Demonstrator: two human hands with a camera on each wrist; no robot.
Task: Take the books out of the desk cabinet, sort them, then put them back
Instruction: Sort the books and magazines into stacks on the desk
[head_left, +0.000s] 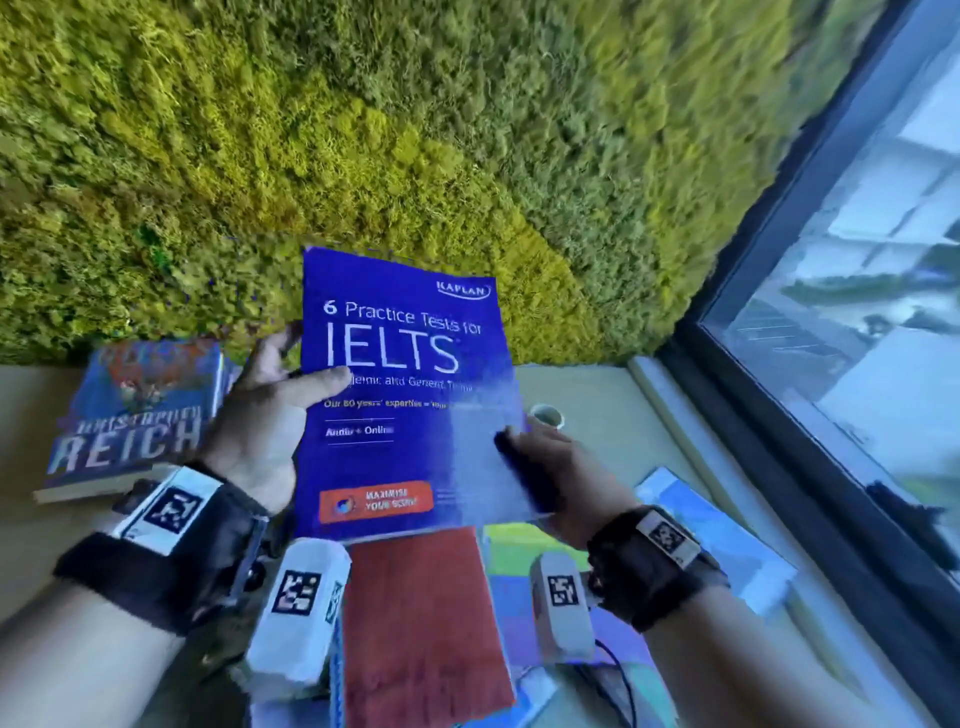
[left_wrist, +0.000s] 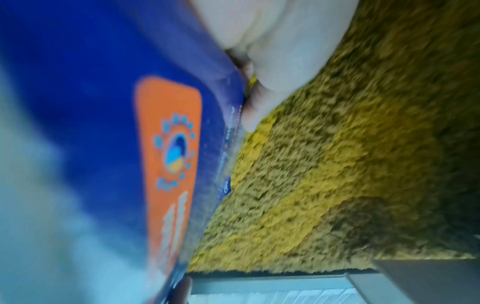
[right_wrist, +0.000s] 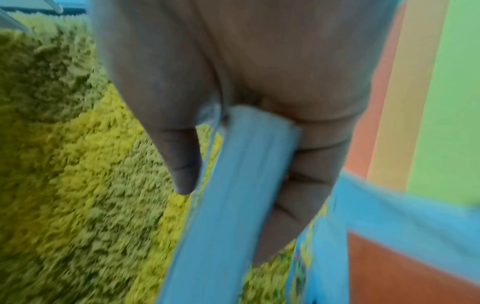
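I hold a large blue IELTS practice-test book (head_left: 410, 395) tilted up above the desk, cover facing me. My left hand (head_left: 270, 410) grips its left edge, thumb across the cover. My right hand (head_left: 550, 473) grips the lower right edge; in the right wrist view the page block (right_wrist: 233, 205) sits between thumb and fingers. The left wrist view shows the blue cover (left_wrist: 103, 102) with its orange badge. Below it lie a red book (head_left: 421, 618) on colourful books (head_left: 519, 587). A blue "REICH" book (head_left: 135, 415) lies at the left.
A green and yellow moss wall (head_left: 415, 130) rises behind the beige desk (head_left: 592, 395). A dark-framed window (head_left: 831, 312) runs along the right. A small white cup (head_left: 546, 415) stands behind the held book. A light blue book (head_left: 722, 540) lies at the right.
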